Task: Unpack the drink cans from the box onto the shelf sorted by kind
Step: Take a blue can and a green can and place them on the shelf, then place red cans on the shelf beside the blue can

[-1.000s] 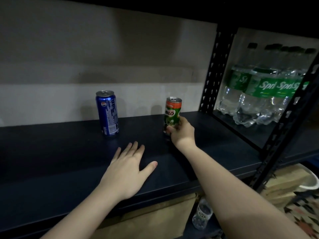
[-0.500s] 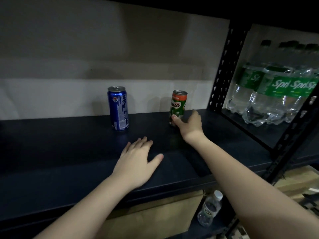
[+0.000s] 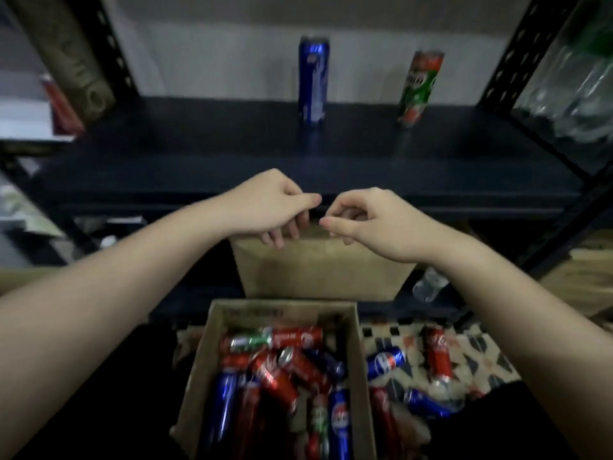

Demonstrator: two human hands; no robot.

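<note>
A blue Pepsi can and a green and red Milo can stand upright and apart on the dark shelf. Below, an open cardboard box holds several red, blue and green cans lying jumbled. My left hand and my right hand hover side by side in front of the shelf edge, above the box, fingers loosely curled and holding nothing. The frame is blurred by motion.
Several loose cans lie on the patterned floor right of the box. A second cardboard box and a small water bottle sit under the shelf. Clear bottles fill the right bay. Black uprights frame the shelf.
My right hand let go of the Milo can, which stays on the shelf. Both hands pulled back from the shelf toward me. My view tilted down to the box.
</note>
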